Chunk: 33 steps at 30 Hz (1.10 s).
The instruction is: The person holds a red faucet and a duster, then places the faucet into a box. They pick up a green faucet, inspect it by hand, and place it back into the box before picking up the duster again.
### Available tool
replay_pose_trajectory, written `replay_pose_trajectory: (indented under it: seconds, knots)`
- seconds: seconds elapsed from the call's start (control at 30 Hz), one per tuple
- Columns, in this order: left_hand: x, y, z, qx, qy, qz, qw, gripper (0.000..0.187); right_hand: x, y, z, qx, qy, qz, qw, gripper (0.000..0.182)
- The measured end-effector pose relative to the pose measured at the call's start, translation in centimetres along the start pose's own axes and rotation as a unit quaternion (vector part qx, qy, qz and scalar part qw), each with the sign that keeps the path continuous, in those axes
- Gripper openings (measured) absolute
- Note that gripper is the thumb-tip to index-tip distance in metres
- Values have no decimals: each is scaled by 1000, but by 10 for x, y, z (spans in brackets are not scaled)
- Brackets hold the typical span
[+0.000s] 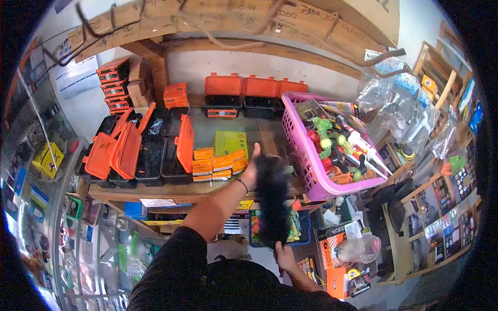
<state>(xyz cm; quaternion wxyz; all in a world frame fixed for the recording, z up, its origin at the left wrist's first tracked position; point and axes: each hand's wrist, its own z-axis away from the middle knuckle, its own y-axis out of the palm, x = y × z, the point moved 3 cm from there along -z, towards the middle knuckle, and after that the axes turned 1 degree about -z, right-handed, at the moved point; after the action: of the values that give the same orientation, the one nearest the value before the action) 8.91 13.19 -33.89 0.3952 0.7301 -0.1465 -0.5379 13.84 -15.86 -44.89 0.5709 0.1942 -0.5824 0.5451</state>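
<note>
A dark, fluffy brush-like duster (273, 199) stands nearly upright in front of me, blurred by motion. At its lower end my right hand (284, 257) is wrapped round the handle. My left hand (252, 168) is beside the duster's top, thumb pointing up; its other fingers are hidden behind the duster. Left of that hand, small orange boxes (220, 164) are stacked near the shelf edge, with a yellow-green box (231, 142) behind them. To the right stands a pink basket (311, 171) full of colourful tools and sprayer parts.
Black cases with orange lids (126, 150) stand open at the left of the wooden shelf (140, 195). More orange-lidded cases (223, 98) are at the back. Metal hooks (98, 31) hang overhead. Plastic-wrapped goods (410, 111) hang at the right, and a glass cabinet is at the left.
</note>
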Motion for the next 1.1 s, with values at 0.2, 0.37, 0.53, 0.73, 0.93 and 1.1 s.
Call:
replay_pose_trajectory:
  seconds: [0.2, 0.37, 0.53, 0.73, 0.93, 1.1]
  knots:
    - [0, 18, 6, -186, 30, -17, 982, 74, -2, -11, -6, -23, 40, -53, 998, 57]
    - [-7, 37, 12, -194, 117, -79, 971, 72, 4, -23, -17, -7, 41, -100, 994, 55]
    - [1, -15, -1, 27, -15, 39, 999, 80, -5, -21, -21, 41, -35, 53, 997, 54]
    - [-7, 31, 13, -129, 2, 4, 992, 79, -18, -25, -23, 56, 57, -75, 994, 53]
    - [-8, 29, 12, -89, 31, -71, 993, 74, -8, -30, -21, 59, 109, -204, 971, 51]
    - [-5, 12, 4, 1, -29, 32, 999, 78, -27, -23, -28, 55, -70, 25, 996, 54]
